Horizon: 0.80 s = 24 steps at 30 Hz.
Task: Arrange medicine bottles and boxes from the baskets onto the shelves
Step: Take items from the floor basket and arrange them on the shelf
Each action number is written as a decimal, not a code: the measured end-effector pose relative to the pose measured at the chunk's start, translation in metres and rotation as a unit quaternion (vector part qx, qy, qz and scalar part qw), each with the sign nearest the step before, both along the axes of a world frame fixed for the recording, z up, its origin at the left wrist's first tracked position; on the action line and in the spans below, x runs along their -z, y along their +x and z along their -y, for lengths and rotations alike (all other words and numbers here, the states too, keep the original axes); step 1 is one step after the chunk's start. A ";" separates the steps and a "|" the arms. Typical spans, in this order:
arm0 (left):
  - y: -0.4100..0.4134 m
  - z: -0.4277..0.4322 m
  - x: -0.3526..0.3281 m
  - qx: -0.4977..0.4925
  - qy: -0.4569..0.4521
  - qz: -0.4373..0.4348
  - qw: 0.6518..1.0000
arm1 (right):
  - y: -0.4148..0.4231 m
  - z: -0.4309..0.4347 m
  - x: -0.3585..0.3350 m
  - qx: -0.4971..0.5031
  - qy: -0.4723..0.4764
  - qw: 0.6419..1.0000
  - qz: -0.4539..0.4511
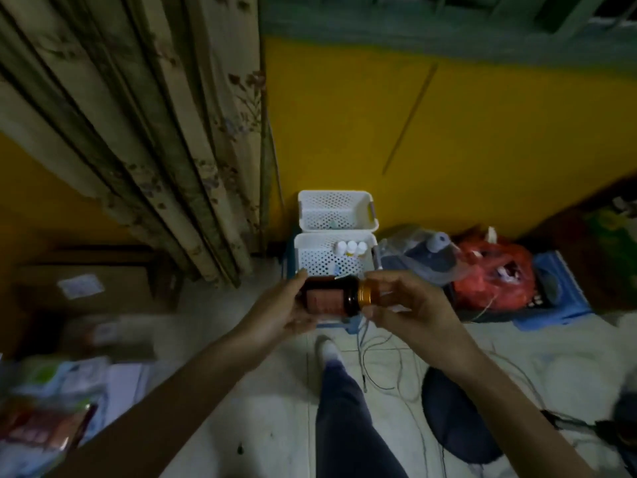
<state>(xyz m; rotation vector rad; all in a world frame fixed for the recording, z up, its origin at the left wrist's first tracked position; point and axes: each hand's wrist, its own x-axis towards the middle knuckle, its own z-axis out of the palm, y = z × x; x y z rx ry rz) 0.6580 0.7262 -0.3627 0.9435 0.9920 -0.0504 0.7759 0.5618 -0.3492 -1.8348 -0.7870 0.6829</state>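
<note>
Near basket [312, 258] is wide open from above; only the white bottles [351, 248] crowd its back right corner. The held brown bottle [327, 298] covers its front rim. Curtain [155, 167] hangs near on the left, clear bag [403, 250] sits tight on the right, far basket [331, 205] right behind.

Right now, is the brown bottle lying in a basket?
No, the left hand and right hand hold the brown bottle sideways, outside the nearer basket.
</note>
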 end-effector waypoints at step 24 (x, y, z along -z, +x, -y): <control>0.140 -0.044 0.243 0.512 0.417 -0.259 0.704 | 0.211 -0.182 0.342 -0.201 -0.288 0.804 0.479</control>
